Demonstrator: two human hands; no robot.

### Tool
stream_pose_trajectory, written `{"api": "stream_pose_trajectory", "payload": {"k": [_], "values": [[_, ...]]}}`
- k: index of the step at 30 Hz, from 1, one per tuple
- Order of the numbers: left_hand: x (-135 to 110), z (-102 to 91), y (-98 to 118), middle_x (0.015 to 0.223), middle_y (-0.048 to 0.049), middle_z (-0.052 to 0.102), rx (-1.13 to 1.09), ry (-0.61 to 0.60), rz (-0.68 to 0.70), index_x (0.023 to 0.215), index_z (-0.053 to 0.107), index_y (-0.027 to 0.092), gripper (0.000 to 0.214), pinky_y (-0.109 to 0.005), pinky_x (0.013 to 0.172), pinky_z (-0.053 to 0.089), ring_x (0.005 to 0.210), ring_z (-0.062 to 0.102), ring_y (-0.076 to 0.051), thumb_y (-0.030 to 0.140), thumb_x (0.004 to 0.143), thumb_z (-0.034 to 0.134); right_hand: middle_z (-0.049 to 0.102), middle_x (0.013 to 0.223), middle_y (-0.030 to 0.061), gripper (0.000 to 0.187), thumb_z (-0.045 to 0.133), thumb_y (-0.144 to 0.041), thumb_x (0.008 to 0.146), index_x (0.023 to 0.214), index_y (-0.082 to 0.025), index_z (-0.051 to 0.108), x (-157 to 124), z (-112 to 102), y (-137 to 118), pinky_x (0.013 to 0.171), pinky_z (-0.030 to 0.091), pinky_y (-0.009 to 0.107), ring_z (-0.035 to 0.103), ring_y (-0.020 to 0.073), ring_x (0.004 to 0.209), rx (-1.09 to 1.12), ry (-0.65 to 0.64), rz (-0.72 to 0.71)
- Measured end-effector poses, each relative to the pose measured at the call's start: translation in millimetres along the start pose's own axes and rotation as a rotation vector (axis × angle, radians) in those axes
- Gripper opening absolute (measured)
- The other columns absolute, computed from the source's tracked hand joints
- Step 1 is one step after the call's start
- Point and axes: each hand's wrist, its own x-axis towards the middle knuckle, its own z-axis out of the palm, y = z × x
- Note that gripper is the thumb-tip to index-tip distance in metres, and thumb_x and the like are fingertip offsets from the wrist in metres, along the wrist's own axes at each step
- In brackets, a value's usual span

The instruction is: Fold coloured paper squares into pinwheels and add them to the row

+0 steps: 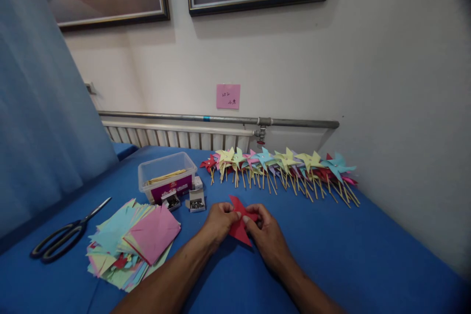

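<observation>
Red paper [241, 233]: lower centre of the frame, over the desk [312, 260], folded into points. Left hand [220, 221]: thumb and fingers pinching its left side. Right hand [265, 230]: pinching its right side, thumb near the middle. Judgement: both thumbs should bear evenly near the centre, holding folds together without crushing the outer points. Pinwheels [287, 159] lie right of centre.

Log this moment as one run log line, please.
left hand: pinching red paper pinwheel; right hand: pinching it; stick-mounted pinwheels: beyond hands; paper pile: left of hands; scissors: left of pile
</observation>
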Motion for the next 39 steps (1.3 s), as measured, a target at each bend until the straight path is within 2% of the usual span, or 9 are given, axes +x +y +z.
{"api": "stream_pose_trajectory", "payload": {"k": [4,11,16,21,26,30,39], "values": [[-2,0.9,1,0.049,0.0051,0.052,-0.066,-0.014,-0.004,0.061,0.048,0.019,0.033,-0.022,0.045,0.029,0.043,0.040,-0.007,0.028,0.052,0.078,0.056,0.067,-0.0042,0.039,0.061,-0.039,0.080,0.114,-0.021,0.057,2,2,5,0.057,0.041,0.027,0.051,0.0162,0.059,0.034,0.049,0.030],[-3,3.1,2,0.049,0.0047,0.053,-0.088,-0.036,-0.013,0.059,0.048,0.019,0.031,-0.022,0.046,0.031,0.043,0.041,-0.007,0.028,0.050,0.077,0.057,0.065,-0.0042,0.047,0.066,-0.040,0.074,0.116,-0.021,0.059,6,4,14,0.055,0.041,0.027,0.052,0.0161,0.058,0.124,0.079,0.040],[-2,2.5,1,0.049,0.0052,0.052,-0.072,-0.047,-0.019,0.059,0.050,0.018,0.031,-0.022,0.047,0.030,0.044,0.041,-0.007,0.028,0.050,0.078,0.055,0.063,-0.0048,0.047,0.067,-0.038,0.072,0.115,-0.021,0.059,6,4,13,0.053,0.040,0.026,0.050,0.0153,0.056,0.131,0.095,0.050],[-5,-1.2,9,0.051,0.0038,0.055,-0.069,-0.096,-0.067,0.059,0.052,0.017,0.032,-0.022,0.049,0.031,0.045,0.044,-0.007,0.027,0.048,0.080,0.054,0.062,-0.0063,0.047,0.066,-0.036,0.073,0.116,-0.021,0.057,6,-1,7,0.051,0.038,0.025,0.048,0.0139,0.053,0.149,0.042,0.063],[-8,-2.8,14,0.052,0.0030,0.057,-0.064,-0.127,-0.075,0.060,0.056,0.015,0.036,-0.023,0.050,0.031,0.046,0.045,-0.007,0.031,0.046,0.085,0.060,0.066,-0.0048,0.047,0.066,-0.032,0.073,0.117,-0.021,0.054,10,-3,15,0.055,0.041,0.026,0.052,0.0149,0.057,0.194,-0.003,0.042],[-7,-1.8,11,0.052,0.0033,0.057,-0.049,-0.119,-0.062,0.060,0.056,0.015,0.038,-0.023,0.050,0.031,0.046,0.044,-0.007,0.033,0.047,0.086,0.062,0.067,-0.0033,0.046,0.066,-0.032,0.074,0.117,-0.021,0.055,11,-3,21,0.055,0.042,0.026,0.054,0.0153,0.057,0.176,0.015,0.056],[-5,-0.9,8,0.053,0.0018,0.058,-0.002,-0.121,-0.068,0.059,0.058,0.015,0.026,-0.023,0.048,0.032,0.045,0.047,-0.008,0.024,0.049,0.080,0.058,0.065,-0.0050,0.044,0.065,-0.030,0.074,0.116,-0.022,0.056,7,-2,10,0.053,0.040,0.026,0.052,0.0147,0.056,0.129,-0.008,0.053]]}}
